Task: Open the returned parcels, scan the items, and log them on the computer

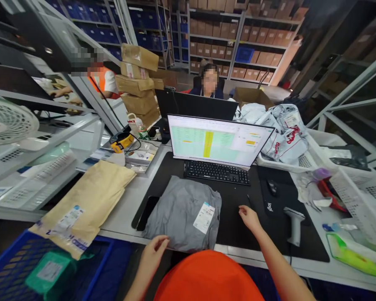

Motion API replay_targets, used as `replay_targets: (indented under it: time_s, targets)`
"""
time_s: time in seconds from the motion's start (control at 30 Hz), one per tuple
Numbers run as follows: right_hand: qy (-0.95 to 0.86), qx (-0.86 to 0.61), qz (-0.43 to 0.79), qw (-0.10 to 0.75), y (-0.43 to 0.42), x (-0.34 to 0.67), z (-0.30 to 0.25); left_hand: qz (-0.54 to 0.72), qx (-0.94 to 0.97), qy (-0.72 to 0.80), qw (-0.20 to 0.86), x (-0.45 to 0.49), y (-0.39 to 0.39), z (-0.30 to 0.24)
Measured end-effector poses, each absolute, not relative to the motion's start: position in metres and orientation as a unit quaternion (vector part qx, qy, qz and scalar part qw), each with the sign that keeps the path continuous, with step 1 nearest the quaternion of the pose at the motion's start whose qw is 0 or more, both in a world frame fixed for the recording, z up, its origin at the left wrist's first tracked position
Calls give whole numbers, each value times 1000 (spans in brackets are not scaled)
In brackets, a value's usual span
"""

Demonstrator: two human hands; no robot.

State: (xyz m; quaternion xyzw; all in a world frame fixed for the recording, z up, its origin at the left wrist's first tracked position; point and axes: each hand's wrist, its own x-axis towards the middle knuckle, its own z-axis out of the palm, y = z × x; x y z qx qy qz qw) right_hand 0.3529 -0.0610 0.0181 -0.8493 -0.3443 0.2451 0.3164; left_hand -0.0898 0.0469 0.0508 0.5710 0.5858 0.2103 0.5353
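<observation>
My left hand (155,251) curls on the near edge of the gray bag (178,209), flat on the tabletop (120,219); I cannot tell if it grips. My right hand (249,217) is open and empty beside it. A sideways tug could knock the phone (147,211) off.

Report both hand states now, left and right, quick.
Left hand: fingers curled on the near edge of the grey parcel; whether it grips cannot be told.
Right hand: open, holding nothing, over the black mat beside the parcel.
</observation>
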Motion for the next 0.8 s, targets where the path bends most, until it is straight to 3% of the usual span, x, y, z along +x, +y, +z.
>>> replay_targets:
  time_s: [0.17, 0.33, 0.53, 0.8]
  targets:
    - [-339, -890, 92, 292, -103, 481, 9, 201, 636, 589, 456, 2, 53, 37]
    - [-317, -910, -22, 267, -95, 576, -7, 112, 714, 552, 416, 62, 21, 23]
    - [-336, -906, -43, 255, -63, 611, -44, -5, 735, 561, 382, 59, -13, 12]
    - [-383, -883, -116, 247, -48, 620, -68, 33, 724, 596, 345, 48, -16, 3]
